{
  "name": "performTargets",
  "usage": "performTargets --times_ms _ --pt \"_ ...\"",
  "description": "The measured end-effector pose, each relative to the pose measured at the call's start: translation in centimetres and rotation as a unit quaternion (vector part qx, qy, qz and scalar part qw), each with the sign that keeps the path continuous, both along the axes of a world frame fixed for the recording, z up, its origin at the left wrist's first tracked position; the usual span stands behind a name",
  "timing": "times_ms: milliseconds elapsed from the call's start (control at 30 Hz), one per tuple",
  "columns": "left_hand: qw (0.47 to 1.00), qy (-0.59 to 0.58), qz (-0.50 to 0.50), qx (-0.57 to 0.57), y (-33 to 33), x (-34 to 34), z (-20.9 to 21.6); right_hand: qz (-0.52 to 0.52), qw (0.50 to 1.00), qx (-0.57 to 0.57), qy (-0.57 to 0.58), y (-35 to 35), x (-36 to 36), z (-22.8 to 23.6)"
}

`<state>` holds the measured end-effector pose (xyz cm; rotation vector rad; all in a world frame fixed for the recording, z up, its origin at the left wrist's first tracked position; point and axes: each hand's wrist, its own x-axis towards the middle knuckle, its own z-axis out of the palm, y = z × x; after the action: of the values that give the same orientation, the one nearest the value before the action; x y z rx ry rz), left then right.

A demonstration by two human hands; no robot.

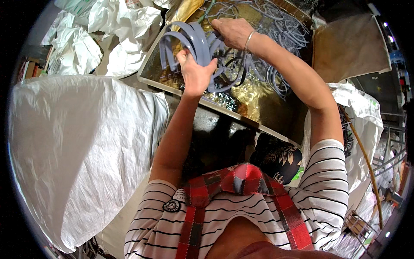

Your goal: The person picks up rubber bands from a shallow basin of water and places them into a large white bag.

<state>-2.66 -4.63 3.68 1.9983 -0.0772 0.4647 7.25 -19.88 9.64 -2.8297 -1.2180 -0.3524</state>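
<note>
My left hand (pixel 196 74) is closed round a bundle of glossy grey-blue flexible strips (pixel 199 41), which arch up over it and hang down on its far side. The strips look like soft plastic or rubber bands. To the right of the bundle, my right hand (pixel 236 33) is curled shut with its fingertips on the same grey strips; their ends are partly hidden behind the fingers. Both hands are above a shallow metal tank (pixel 254 123) of water. More grey strips (pixel 280 21) lie tangled in the water at the tank's far right, and one darker loop shows among them.
A large white woven sack (pixel 86 151) stands at my left, with crumpled white bags (pixel 125 30) behind it. At the right are a brown board (pixel 351 49), another white sack (pixel 366 125) and a thin stick (pixel 366 159). Something yellow (pixel 187 9) lies at the tank's far left corner.
</note>
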Motion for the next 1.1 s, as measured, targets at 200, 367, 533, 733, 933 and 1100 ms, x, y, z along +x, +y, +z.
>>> performTargets --times_ms 200,367,533,733,933,1100 --pt "0.888 0.244 -0.12 -0.37 1.2 1.1 -1.3 -0.037 0.999 0.025 0.003 1.8 -0.1 0.3" --pt "0.823 0.254 -0.052 -0.505 2.4 1.6 -1.2 -0.213 0.932 0.291 0.044 -1.3 -2.5 -2.0" --pt "0.813 0.258 -0.04 -0.521 3.2 2.3 -1.3 -0.346 0.77 0.4 0.357 -2.6 -6.3 -11.5" --pt "0.776 0.264 -0.096 -0.565 4.9 2.1 -1.0 -0.373 0.62 0.489 0.488 -2.0 -3.8 -20.4" --pt "0.724 0.217 -0.158 -0.636 5.8 2.7 -1.0 -0.284 0.608 0.494 0.552 -2.2 -4.3 -23.6" --pt "0.685 0.145 -0.173 -0.693 7.0 3.2 -1.1 -0.279 0.571 0.502 0.587 -0.4 -7.7 -21.9"
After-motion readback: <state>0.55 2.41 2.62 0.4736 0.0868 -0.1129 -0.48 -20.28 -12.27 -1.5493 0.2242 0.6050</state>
